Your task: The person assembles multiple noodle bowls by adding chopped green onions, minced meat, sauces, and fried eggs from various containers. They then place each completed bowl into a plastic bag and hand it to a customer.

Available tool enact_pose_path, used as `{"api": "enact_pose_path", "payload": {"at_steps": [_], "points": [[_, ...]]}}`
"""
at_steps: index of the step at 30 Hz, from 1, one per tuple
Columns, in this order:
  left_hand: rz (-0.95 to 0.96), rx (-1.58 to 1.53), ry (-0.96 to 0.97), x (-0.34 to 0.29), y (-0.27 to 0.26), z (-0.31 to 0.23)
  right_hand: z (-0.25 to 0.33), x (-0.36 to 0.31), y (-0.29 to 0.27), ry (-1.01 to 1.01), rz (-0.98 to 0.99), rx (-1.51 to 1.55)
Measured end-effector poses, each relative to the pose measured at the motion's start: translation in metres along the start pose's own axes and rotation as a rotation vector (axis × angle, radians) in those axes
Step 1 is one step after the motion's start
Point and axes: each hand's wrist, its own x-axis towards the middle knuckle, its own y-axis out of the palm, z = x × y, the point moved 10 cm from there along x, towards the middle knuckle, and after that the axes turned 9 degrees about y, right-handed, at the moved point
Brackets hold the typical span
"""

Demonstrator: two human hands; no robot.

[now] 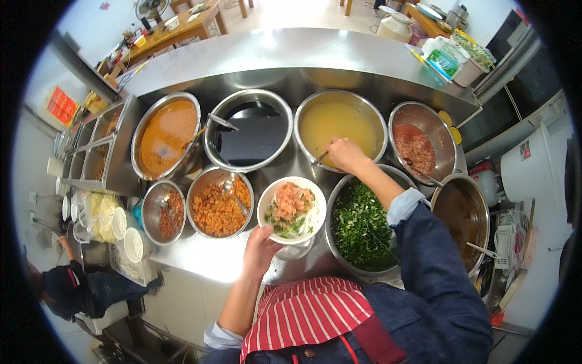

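Note:
My left hand (260, 249) grips the near left side of a white bowl (261, 209). Inside lie white shreds that look like noodles, chopped greens and a heap of pinkish minced topping (292, 200). Above the near rim of a steel basin of cloudy yellow liquid (339, 121), my right hand (345, 155) is closed around the handle of a metal utensil (320, 159); its working end is hidden. Under my right forearm sits a large basin of chopped green herbs (359, 224). Directly behind the white bowl stands a basin of dark liquid (251, 136) with a metal ladle (223, 122) in it.
Around these stand basins of orange sauce (163, 136), orange-brown crumbs (215, 209), reddish bits (173, 215), pink mince (413, 145) and brown sauce (454, 212). A raised steel ledge (291, 51) runs behind. At far left, another person (91, 285) works beside white bowls (136, 244).

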Motion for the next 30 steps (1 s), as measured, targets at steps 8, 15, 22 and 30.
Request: {"api": "enact_pose_path", "payload": {"at_steps": [8,15,22,30], "points": [[-0.071,-0.012,0.000,0.032,-0.005,0.000,-0.032,-0.053,-0.076,0.098,-0.137,0.517],[-0.116,0.056,-0.055,0.051,0.007,0.012,-0.150,-0.084,-0.070,0.618,-0.244,0.822],[-0.160,0.143,-0.061,0.076,0.017,0.017,-0.124,-0.094,-0.136,0.647,-0.237,1.088],[-0.178,0.162,-0.060,0.084,0.025,0.024,-0.051,-0.102,-0.175,0.331,-0.292,0.781]]}}
